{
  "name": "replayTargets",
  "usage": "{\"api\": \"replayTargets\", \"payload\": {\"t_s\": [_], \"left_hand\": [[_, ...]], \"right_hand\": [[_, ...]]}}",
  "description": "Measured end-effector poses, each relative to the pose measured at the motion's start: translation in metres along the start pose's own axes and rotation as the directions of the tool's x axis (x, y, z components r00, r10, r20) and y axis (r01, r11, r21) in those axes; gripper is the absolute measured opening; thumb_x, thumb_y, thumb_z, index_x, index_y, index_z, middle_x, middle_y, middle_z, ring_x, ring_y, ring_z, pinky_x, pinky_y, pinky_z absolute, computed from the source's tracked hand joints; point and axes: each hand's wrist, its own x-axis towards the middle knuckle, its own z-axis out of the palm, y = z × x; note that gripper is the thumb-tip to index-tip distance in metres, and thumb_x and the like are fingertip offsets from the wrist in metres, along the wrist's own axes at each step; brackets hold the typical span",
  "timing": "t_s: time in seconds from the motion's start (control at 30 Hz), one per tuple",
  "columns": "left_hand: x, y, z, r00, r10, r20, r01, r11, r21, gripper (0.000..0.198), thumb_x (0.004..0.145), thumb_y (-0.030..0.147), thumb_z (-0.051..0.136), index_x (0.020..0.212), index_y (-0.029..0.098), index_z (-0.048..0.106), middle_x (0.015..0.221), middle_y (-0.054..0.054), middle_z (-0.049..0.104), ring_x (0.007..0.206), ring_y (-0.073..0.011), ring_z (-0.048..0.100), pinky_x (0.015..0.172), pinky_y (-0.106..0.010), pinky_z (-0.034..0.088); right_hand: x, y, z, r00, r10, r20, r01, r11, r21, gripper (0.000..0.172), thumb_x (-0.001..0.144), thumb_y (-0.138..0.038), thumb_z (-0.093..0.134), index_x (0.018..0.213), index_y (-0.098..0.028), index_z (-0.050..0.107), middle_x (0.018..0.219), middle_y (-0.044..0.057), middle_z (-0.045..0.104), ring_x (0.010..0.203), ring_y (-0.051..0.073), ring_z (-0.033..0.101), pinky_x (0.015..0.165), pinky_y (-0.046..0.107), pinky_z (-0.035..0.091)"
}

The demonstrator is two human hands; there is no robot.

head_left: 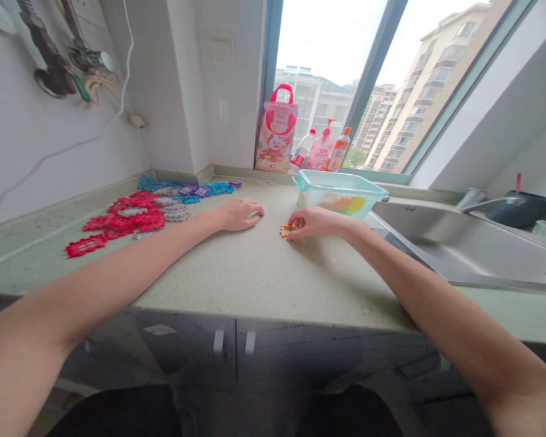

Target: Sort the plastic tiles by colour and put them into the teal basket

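My right hand [316, 222] pinches a small orange building piece [284, 230] with toothed edges, low over the counter. To its left, my left hand [239, 215] rests on the countertop with loosely bent fingers, and no object shows in it. Beyond my left forearm lie several heaps of similar toothed pieces: red pieces [118, 220], grey pieces [176, 211], blue pieces [219, 189] and purple pieces [200, 191]. A pale turquoise tub [341, 182] stands just behind my right hand, with orange, yellow and green pieces showing blurred through its wall.
A steel sink [418, 237] is set into the counter [236, 273] at right, with a faucet [491, 204] behind it. By the window stand a pink carrying box [276, 136], a clear bottle [303, 150], a pink pump bottle [321, 149] and an orange bottle [339, 150].
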Motion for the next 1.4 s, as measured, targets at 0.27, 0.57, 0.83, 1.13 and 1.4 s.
{"api": "replayTargets", "payload": {"t_s": [0.27, 0.57, 0.83, 1.13, 1.4], "left_hand": [[0.001, -0.002, 0.000, 1.000, -0.002, 0.019, 0.002, 1.000, 0.015, 0.036, 0.106, 0.036, 0.051, 0.130, 0.025, 0.076, 0.131, -0.008, 0.079, 0.123, -0.0255, 0.072, 0.108, -0.036, 0.052], [0.002, -0.004, 0.002, 1.000, 0.000, 0.014, -0.001, 1.000, 0.010, 0.037, 0.106, 0.038, 0.050, 0.130, 0.027, 0.076, 0.132, -0.007, 0.079, 0.123, -0.0272, 0.072, 0.108, -0.038, 0.052], [0.002, -0.003, 0.002, 1.000, 0.012, 0.008, -0.012, 1.000, 0.000, 0.037, 0.106, 0.036, 0.050, 0.130, 0.025, 0.076, 0.130, -0.009, 0.078, 0.123, -0.0281, 0.072, 0.109, -0.039, 0.052], [0.000, -0.003, -0.002, 1.000, 0.016, 0.021, -0.016, 1.000, -0.007, 0.037, 0.107, 0.038, 0.050, 0.129, 0.024, 0.075, 0.130, -0.009, 0.078, 0.122, -0.0268, 0.073, 0.108, -0.037, 0.052], [0.001, -0.007, 0.001, 0.999, 0.034, 0.014, -0.034, 0.999, -0.021, 0.038, 0.107, 0.039, 0.047, 0.128, 0.023, 0.075, 0.132, -0.010, 0.078, 0.122, -0.0268, 0.073, 0.108, -0.038, 0.053]], "right_hand": [[0.006, -0.014, 0.023, 0.948, -0.244, -0.203, 0.238, 0.970, -0.051, 0.030, 0.094, -0.045, 0.082, 0.111, -0.020, 0.082, 0.105, 0.008, 0.078, 0.087, 0.021, 0.070, 0.083, 0.032, 0.048], [0.002, -0.021, 0.026, 0.888, -0.352, -0.296, 0.313, 0.934, -0.172, 0.038, 0.096, -0.049, 0.077, 0.122, -0.021, 0.080, 0.112, 0.010, 0.080, 0.095, 0.025, 0.072, 0.086, 0.035, 0.048], [0.001, -0.012, 0.021, 0.767, -0.380, -0.516, 0.300, 0.925, -0.235, 0.037, 0.100, -0.049, 0.070, 0.126, -0.024, 0.075, 0.120, 0.012, 0.078, 0.112, 0.030, 0.070, 0.100, 0.041, 0.053], [0.001, 0.003, 0.015, 0.646, -0.278, -0.710, 0.122, 0.957, -0.264, 0.045, 0.101, -0.041, 0.066, 0.142, -0.024, 0.068, 0.134, 0.015, 0.074, 0.125, 0.036, 0.066, 0.111, 0.050, 0.052], [-0.001, 0.020, 0.005, 0.574, -0.184, -0.798, -0.061, 0.962, -0.266, 0.062, 0.100, -0.036, 0.063, 0.160, -0.026, 0.057, 0.149, 0.017, 0.066, 0.136, 0.040, 0.063, 0.116, 0.058, 0.051]]}}
